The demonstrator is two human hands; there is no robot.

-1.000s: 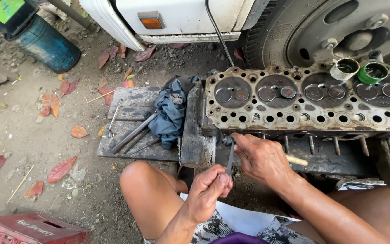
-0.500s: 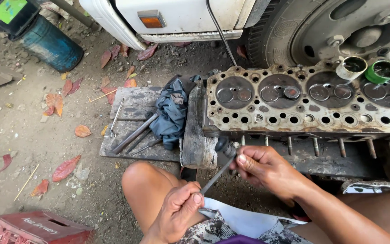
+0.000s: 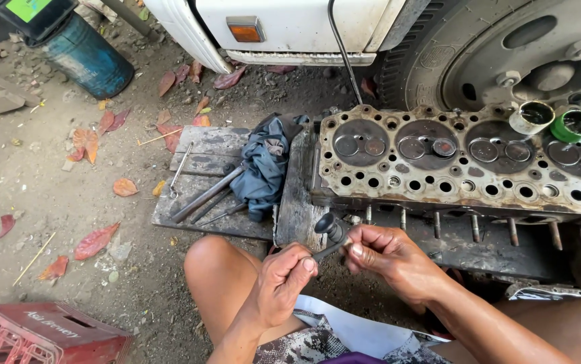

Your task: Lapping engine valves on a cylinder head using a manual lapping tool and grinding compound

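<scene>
Below cylinder head (image 3: 465,168) | both hands (image 3: 283,280) | dark slim-stemmed valve (image 3: 329,232)

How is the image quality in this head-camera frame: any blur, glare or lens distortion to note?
Head view: soft, even daylight with no hard shadows; the left hand, right hand and the valve they hold look sharp; a mild sheen on the cylinder head; straight edges bow slightly toward the frame borders.

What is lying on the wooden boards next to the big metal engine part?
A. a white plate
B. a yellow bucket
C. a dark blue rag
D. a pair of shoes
C: a crumpled dark blue rag lies on the wooden boards, beside some long metal tools, just left of the engine part.
</scene>
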